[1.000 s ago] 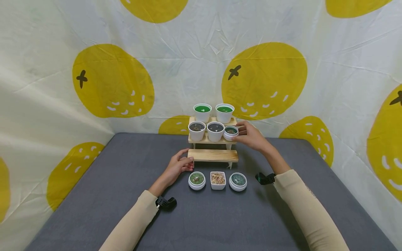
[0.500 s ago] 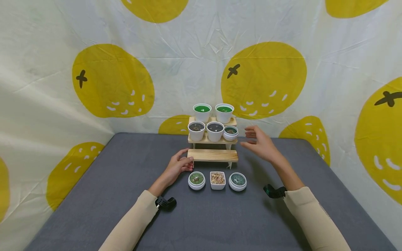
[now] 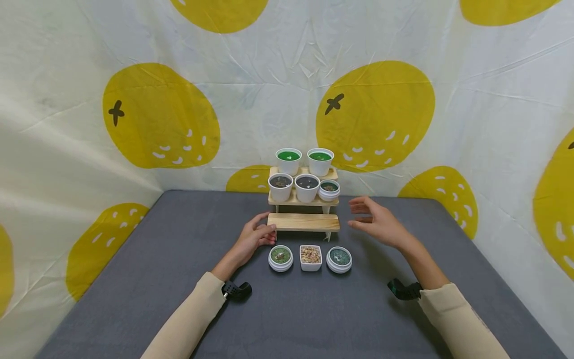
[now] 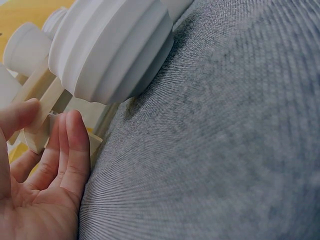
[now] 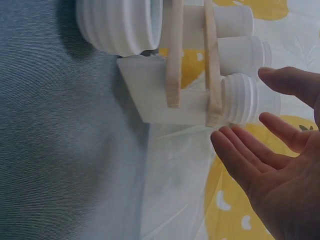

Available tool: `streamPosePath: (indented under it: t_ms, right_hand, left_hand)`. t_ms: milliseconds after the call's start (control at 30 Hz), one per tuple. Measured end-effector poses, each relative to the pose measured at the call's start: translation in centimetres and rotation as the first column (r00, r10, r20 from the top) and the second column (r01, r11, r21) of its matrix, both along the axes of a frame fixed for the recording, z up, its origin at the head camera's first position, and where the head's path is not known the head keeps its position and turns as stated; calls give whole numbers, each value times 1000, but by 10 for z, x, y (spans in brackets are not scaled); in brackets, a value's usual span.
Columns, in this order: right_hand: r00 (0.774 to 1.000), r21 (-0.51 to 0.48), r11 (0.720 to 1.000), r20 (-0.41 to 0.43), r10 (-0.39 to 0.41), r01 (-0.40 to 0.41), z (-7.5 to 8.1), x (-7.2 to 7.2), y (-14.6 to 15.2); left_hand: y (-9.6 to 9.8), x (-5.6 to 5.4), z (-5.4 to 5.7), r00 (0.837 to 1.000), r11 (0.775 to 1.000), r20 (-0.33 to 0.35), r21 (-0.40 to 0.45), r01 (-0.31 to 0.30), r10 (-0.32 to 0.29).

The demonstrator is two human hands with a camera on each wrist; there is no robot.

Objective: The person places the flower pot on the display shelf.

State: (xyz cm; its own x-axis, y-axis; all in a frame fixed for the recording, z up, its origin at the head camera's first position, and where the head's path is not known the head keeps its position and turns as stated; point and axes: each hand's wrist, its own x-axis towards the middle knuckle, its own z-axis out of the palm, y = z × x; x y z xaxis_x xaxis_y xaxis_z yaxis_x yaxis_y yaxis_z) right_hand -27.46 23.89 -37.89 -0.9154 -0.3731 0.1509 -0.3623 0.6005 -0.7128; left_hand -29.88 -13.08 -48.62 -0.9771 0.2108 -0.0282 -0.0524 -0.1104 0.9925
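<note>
My left hand (image 3: 250,241) pinches the left end of the bottom step of a three-tier wooden display stand (image 3: 305,222), thumb on top and fingers below. In the left wrist view its thumb (image 4: 22,116) lies against the wood. To the right of the stand my right hand (image 3: 381,223) hovers with relaxed, spread fingers, holding nothing. Nearest to it is a small ridged white pot (image 3: 329,193) with dark green contents, at the right end of the middle step. Beside that pot stand two white cups with dark grey contents, one a cup (image 3: 307,192) in the middle.
On the top step are two white cups with green contents, including the right cup (image 3: 320,167). Before the stand, on the grey cloth table (image 3: 296,319), sit a ridged pot (image 3: 280,267), a square dish (image 3: 311,265) of mixed bits and another ridged pot (image 3: 339,268). A patterned curtain hangs behind.
My right hand has let go of the small ridged pot on the middle step and moved right and toward me, lower in view. The left hand stays on the stand.
</note>
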Motion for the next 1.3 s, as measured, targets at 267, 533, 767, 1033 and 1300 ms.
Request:
streamPosePath:
  t_ms: [267,533,767,1033,1300]
  right_hand:
    - [995,-12,995,16,102,-102,-11,3,3]
    - [969,-65,975,120,217,-210,-20,1,7]
    - [937,-104,954,181,297,-282,-27,-2,7]
    - [914,-97,940,222,340,-326,-34,-2,5]
    - [895,-86,933,264,361,-351,-40,-5,0]
  left_hand:
    - [0,0,0,1000,1000,-3,-5,14,-14]
    - [0,-1,-1,1000,1000,0,7,19,-19]
    - [0,-2,-2,1000,1000,0,11,12,-12]
    - [1,-2,-1,1000,1000,4,4,21,-22]
    - [-1,-1,0,1000,1000,-5,13,17,-17]
